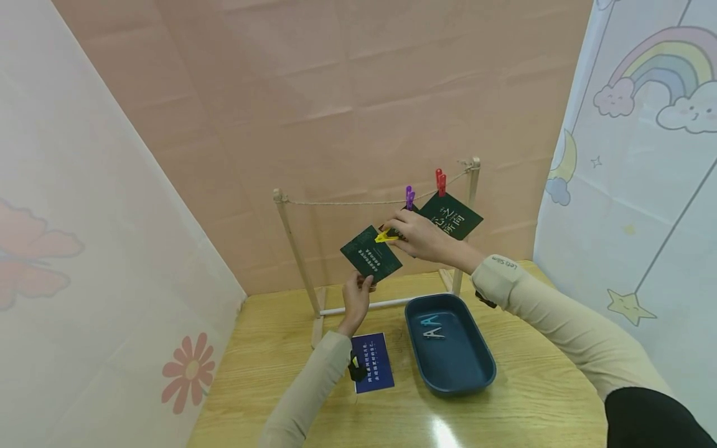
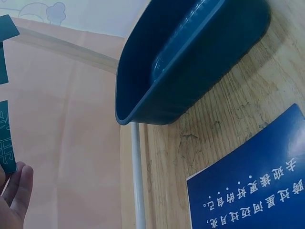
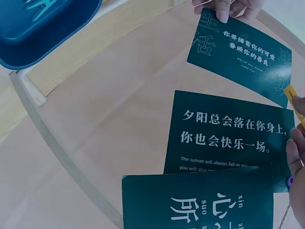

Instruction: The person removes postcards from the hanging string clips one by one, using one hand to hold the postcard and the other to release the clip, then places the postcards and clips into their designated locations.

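My left hand (image 1: 356, 302) pinches a dark green printed card (image 1: 370, 256) by its lower edge, just below the cord (image 1: 342, 203). A yellow clothespin (image 1: 384, 237) is gripped between the thumb and fingers of my right hand (image 1: 422, 238), at the card's upper right edge. Whether its jaws are around the card I cannot tell. Behind the right hand, a second green card (image 3: 224, 138) hangs from a purple clothespin (image 1: 410, 198). Farther right, a red clothespin (image 1: 441, 183) holds a third green card (image 1: 460, 218) on the cord.
The cord runs between two wooden posts (image 1: 297, 255) joined by a white bar (image 1: 386, 303) near the table. A dark blue basin (image 1: 456, 367) holds a light blue clothespin (image 1: 430, 321) and a whitish clothespin (image 1: 433, 334). Beside it, a blue card (image 1: 381, 364) lies on the table (image 1: 241, 386).
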`<state>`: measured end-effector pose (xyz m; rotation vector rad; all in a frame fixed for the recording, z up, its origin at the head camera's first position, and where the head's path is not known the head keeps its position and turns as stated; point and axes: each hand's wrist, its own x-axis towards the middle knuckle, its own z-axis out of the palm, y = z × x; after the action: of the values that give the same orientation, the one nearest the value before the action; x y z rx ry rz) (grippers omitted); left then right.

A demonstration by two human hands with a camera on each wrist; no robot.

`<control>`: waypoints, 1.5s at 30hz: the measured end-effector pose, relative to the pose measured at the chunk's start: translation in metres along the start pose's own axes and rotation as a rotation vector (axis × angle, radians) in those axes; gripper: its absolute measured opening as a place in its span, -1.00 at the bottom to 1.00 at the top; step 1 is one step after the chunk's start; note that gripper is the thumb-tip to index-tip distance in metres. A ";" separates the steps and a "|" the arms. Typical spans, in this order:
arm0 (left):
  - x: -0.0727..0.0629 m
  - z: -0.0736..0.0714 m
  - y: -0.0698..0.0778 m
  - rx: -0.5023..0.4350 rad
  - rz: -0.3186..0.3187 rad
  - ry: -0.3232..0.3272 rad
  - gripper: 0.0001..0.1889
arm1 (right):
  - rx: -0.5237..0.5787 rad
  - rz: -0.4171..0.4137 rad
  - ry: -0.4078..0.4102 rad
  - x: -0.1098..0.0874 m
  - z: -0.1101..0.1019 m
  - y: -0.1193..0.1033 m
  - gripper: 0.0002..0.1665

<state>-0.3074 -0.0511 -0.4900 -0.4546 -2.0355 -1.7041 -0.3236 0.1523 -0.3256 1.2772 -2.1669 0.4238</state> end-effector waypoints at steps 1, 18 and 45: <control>0.000 0.000 0.001 0.004 -0.008 0.003 -0.89 | 0.003 0.006 -0.004 -0.001 0.000 0.000 -0.63; -0.003 -0.003 -0.007 0.026 0.007 0.000 -0.90 | 0.027 -0.019 0.010 -0.017 0.011 0.004 -0.65; -0.011 -0.014 -0.013 0.126 -0.067 -0.026 -0.90 | -0.018 -0.040 0.012 -0.038 0.022 0.013 -0.62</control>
<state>-0.3033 -0.0666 -0.5052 -0.3727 -2.1838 -1.6032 -0.3276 0.1726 -0.3662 1.3022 -2.1269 0.3939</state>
